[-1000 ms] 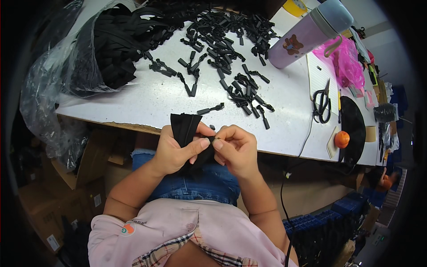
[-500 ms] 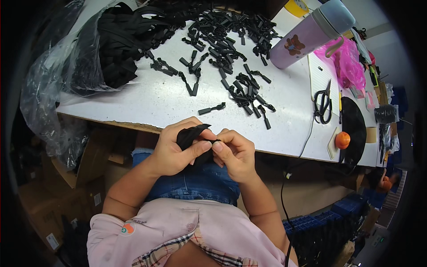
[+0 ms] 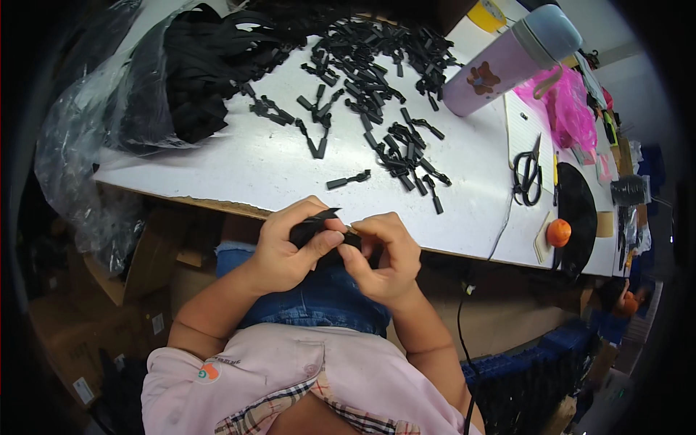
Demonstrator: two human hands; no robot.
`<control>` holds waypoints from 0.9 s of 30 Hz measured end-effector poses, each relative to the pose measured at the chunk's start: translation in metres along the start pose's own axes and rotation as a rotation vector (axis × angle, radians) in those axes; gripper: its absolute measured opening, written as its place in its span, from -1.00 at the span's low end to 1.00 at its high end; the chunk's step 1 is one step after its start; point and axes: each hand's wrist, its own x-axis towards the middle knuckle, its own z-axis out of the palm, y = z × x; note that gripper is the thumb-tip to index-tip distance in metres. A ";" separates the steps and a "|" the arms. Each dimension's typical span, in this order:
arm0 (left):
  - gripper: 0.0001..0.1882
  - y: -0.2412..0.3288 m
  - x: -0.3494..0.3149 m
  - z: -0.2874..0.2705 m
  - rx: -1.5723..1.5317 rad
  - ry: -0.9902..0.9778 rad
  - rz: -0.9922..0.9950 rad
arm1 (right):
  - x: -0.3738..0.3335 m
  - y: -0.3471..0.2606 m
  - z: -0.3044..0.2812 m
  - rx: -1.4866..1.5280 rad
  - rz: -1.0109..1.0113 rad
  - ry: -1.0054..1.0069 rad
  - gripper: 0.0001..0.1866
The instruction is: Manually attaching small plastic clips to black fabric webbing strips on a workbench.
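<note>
Close together above my lap, at the table's near edge, both hands are closed in pinches. My left hand (image 3: 283,246) grips a folded black zipper strip (image 3: 307,229), with a pointed end sticking up past the fingers. Fingertips of my right hand (image 3: 391,262) pinch a small dark piece (image 3: 352,238) right beside the strip; it looks like a zipper pull, partly covered by the fingers. Whether strip and piece are joined is hidden. Just beyond my hands lies a single black zipper pull (image 3: 348,180), and further back a heap of similar zipper pulls (image 3: 377,72) spreads over the white table (image 3: 254,170).
A clear plastic bag (image 3: 94,145) full of black strips (image 3: 192,80) sits at the left. On the right stand a lilac bottle (image 3: 493,69), black scissors (image 3: 528,174), an orange round fruit (image 3: 559,233) and a pink plastic bag (image 3: 562,109). A cable (image 3: 462,326) hangs down beside my right arm.
My right hand has shifted slightly right and turned, so more of the small dark piece shows between its fingers. My left hand keeps hold of the strip in nearly the same place.
</note>
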 end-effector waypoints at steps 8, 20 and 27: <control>-0.88 0.004 -0.004 -0.002 -0.217 -0.046 -0.108 | 0.008 -0.001 -0.008 0.192 0.204 -0.382 -0.90; -0.65 0.023 0.003 -0.051 -0.344 0.436 0.091 | 0.025 -0.015 0.010 -0.343 0.049 -0.417 -0.80; -0.70 0.059 -0.012 -0.082 -0.273 0.643 0.365 | 0.138 0.015 0.087 -0.288 -0.161 -0.293 -0.55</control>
